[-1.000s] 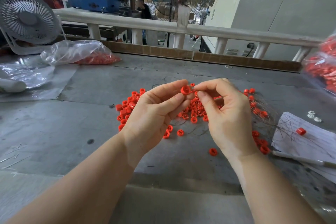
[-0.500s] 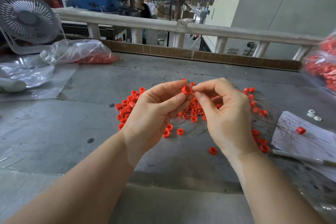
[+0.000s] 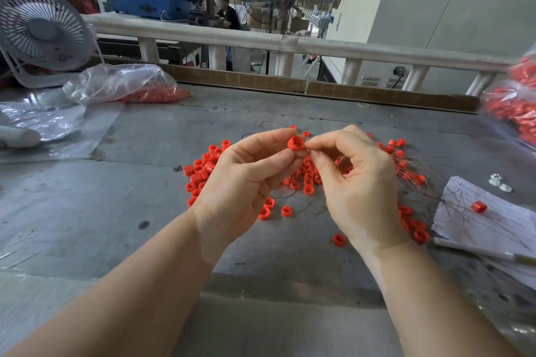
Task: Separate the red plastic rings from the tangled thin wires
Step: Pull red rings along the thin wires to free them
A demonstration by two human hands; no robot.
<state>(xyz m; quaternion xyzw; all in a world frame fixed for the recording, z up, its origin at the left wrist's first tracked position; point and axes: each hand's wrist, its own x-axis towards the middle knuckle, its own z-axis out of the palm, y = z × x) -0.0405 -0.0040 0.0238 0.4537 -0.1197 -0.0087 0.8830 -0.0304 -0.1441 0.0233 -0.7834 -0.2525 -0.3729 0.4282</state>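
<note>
From the head camera, the left hand (image 3: pixel 246 180) is raised above the grey table (image 3: pixel 121 206) and pinches a single red ring (image 3: pixel 295 143) between thumb and forefinger, its open face turned toward the camera. The right hand (image 3: pixel 356 182) meets it from the other side, thumb and forefinger closed in a pinch right against the ring's edge; they seem to hold a thin wire there, though the strand itself is too fine to make out at that spot. Beneath and beyond both hands lies the pile of red rings (image 3: pixel 307 180), with a looser cluster just past the left hand's knuckles and stray ones near both wrists. The tangled thin wires (image 3: pixel 420 180) spread out to the outer side of the right hand, reaching onto a sheet of paper (image 3: pixel 493 226) that carries one more ring. Farther off beyond the left hand sit a clear plastic bag (image 3: pixel 116 82) with red pieces and a white fan (image 3: pixel 40 29).
</note>
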